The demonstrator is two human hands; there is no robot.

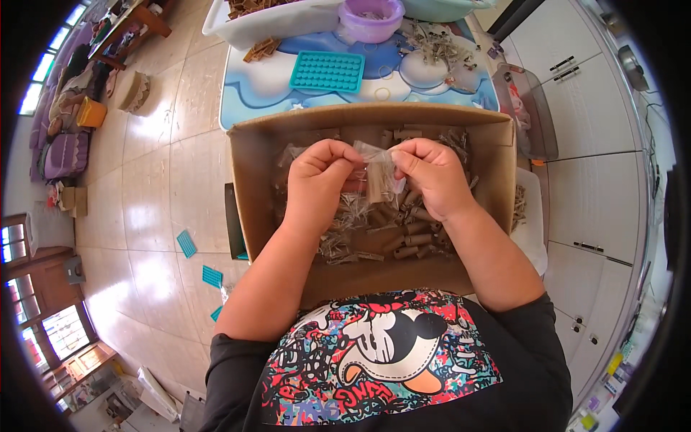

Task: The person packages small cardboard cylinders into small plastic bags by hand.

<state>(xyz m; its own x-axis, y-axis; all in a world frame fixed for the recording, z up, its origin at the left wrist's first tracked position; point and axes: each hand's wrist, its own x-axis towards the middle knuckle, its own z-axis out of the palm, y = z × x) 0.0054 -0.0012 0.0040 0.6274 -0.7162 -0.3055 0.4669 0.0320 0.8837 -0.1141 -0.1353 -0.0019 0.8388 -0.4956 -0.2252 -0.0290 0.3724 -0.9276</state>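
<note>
Between my two hands hangs a small clear plastic bag point(376, 153) with a tan, tube-like piece point(376, 183) in or just behind it. My left hand point(322, 176) pinches the bag's left edge between thumb and forefinger. On the other side, my right hand point(432, 175) pinches its upper right edge. Both hands are over an open cardboard box point(248, 187). Inside lie many brown tube-shaped pieces point(414, 241) and crumpled clear bags point(345, 223), partly hidden by my hands and forearms.
Beyond the box, a cloud-patterned table point(252, 79) bears a teal tray point(327, 71), a purple bowl point(371, 25), a white tub point(266, 27) and a heap of small bagged pieces point(443, 47). White cabinets point(594, 201) line the right. Teal trays point(186, 244) lie on the tiled floor point(151, 201).
</note>
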